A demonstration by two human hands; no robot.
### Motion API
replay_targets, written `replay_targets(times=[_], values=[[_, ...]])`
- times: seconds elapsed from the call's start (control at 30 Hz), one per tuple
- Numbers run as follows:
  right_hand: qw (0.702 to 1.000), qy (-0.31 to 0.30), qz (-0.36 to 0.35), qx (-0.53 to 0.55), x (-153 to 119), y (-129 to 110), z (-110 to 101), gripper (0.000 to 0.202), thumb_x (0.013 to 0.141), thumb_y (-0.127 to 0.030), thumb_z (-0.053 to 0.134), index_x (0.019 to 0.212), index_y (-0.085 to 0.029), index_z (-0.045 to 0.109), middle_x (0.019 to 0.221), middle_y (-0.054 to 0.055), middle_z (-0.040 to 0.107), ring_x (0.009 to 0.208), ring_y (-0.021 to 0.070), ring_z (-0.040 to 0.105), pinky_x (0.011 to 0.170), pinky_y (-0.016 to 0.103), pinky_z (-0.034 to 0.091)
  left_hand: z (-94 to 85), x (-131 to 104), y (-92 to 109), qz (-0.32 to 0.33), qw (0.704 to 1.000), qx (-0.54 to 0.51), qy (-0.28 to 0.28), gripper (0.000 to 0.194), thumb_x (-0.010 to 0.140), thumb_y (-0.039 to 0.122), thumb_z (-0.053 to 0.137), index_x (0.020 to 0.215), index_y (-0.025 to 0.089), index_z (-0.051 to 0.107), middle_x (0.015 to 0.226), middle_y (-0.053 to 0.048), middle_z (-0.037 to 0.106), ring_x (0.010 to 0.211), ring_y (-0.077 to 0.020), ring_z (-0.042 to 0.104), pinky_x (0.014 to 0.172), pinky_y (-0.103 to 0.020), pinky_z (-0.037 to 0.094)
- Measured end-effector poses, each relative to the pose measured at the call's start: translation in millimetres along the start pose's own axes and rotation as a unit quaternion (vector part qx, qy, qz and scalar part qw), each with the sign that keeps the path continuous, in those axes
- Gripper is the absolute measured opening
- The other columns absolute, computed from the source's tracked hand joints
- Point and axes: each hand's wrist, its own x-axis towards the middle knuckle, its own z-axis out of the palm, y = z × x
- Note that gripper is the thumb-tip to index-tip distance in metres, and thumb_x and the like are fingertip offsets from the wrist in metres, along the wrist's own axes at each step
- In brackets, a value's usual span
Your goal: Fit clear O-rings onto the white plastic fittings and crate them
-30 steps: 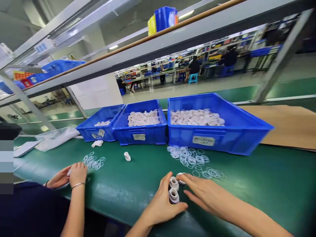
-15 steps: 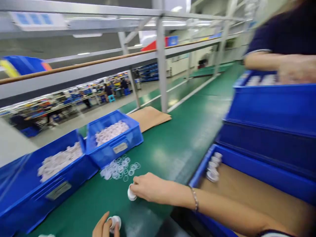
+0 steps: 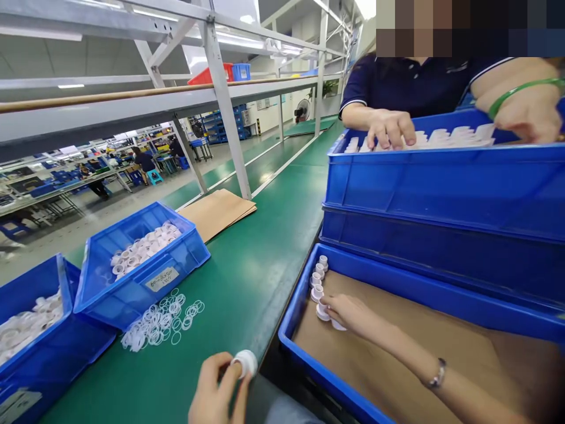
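My left hand [image 3: 218, 388] pinches a white plastic flanged fitting [image 3: 245, 362] above the near edge of the green work surface. Inside the blue bin on the right, my right hand [image 3: 353, 317] has its fingers closed on another white fitting [image 3: 338, 325], mostly hidden beneath them. Beside those fingers, a row of white fittings [image 3: 316, 292] stands along the bin's left wall. On the green surface [image 3: 269, 247] lies a loose pile of thin clear rings [image 3: 159, 321], in front of a blue bin [image 3: 110, 300] of small white parts [image 3: 145, 247].
Brown cardboard sheets [image 3: 220, 212] lie farther back. Another blue bin [image 3: 66, 282] with white parts stands at left. Stacked blue bins [image 3: 441, 182] rise behind the lined bin [image 3: 291, 330]; a co-worker's hands [image 3: 391, 128] are at the top one. A metal frame post [image 3: 227, 106] stands behind.
My right hand has gone from the green surface into the right bin with a white fitting. My left hand has moved right and up, still holding its fitting. The view has turned right.
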Motion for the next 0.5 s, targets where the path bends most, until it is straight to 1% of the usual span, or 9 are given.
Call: replay_targets(times=[0.1,0.2,0.27,0.33,0.4,0.47,0.5], values=[[0.999,0.012,-0.015,0.028,11.9,-1.1,14.9,0.02,0.096,-0.011,0.04,0.093,-0.018,0.058,0.089,0.011,0.068,0.08,0.0271,0.067,0.064,0.032,0.036,29.3,28.0,41.6,0.046,0.992,-0.046,-0.108,0.016,0.1,0.027,0.046,0.094,0.025,0.061,0.09,-0.003,0.06,0.074,-0.0115,0.061,0.065,-0.021,0.049],[0.998,0.032,-0.02,0.06,10.7,6.3,18.4,0.017,0.099,-0.015,0.037,0.109,-0.019,0.05,0.094,0.009,0.068,0.084,0.0252,0.067,0.067,0.031,0.039,55.3,52.2,68.4,0.079,0.972,-0.056,-0.213,0.013,0.098,0.024,0.049,0.091,0.027,0.06,0.088,0.0,0.061,0.079,-0.0145,0.062,0.067,-0.025,0.047],[0.996,0.038,-0.005,0.075,6.8,15.8,19.4,0.017,0.1,-0.018,0.034,0.113,-0.018,0.045,0.092,0.009,0.068,0.081,0.0245,0.067,0.065,0.03,0.038,70.6,64.8,79.0,0.083,0.953,-0.034,-0.288,0.011,0.097,0.025,0.051,0.092,0.027,0.06,0.091,0.001,0.064,0.084,-0.0164,0.064,0.069,-0.027,0.047],[0.996,0.039,0.02,0.08,6.2,25.7,21.0,0.018,0.098,-0.016,0.032,0.112,-0.017,0.044,0.088,0.01,0.068,0.076,0.0249,0.067,0.062,0.03,0.037,84.2,74.0,85.7,0.08,0.927,-0.011,-0.366,0.012,0.098,0.026,0.05,0.096,0.027,0.062,0.097,0.001,0.067,0.088,-0.0183,0.066,0.07,-0.029,0.048],[0.995,0.036,0.037,0.08,11.6,32.5,22.9,0.02,0.095,-0.012,0.032,0.111,-0.015,0.044,0.086,0.011,0.067,0.075,0.0258,0.066,0.061,0.03,0.035,95.8,80.4,90.7,0.069,0.897,0.002,-0.436,0.016,0.097,0.024,0.049,0.099,0.025,0.064,0.103,-0.002,0.069,0.093,-0.0214,0.069,0.073,-0.031,0.05],[0.996,0.032,0.032,0.083,21.0,34.2,23.5,0.024,0.094,-0.011,0.034,0.116,-0.013,0.043,0.09,0.013,0.067,0.078,0.0263,0.066,0.062,0.03,0.035,104.2,85.5,95.3,0.057,0.876,0.011,-0.479,0.02,0.096,0.022,0.047,0.102,0.021,0.066,0.106,-0.005,0.07,0.095,-0.0249,0.07,0.076,-0.034,0.053],[0.996,0.031,0.025,0.086,25.5,33.1,22.8,0.028,0.094,-0.011,0.035,0.121,-0.012,0.041,0.094,0.014,0.067,0.081,0.0264,0.066,0.064,0.031,0.035,107.1,87.9,97.7,0.054,0.87,0.014,-0.49,0.021,0.096,0.021,0.047,0.103,0.02,0.067,0.107,-0.007,0.07,0.096,-0.0265,0.071,0.077,-0.035,0.054]])
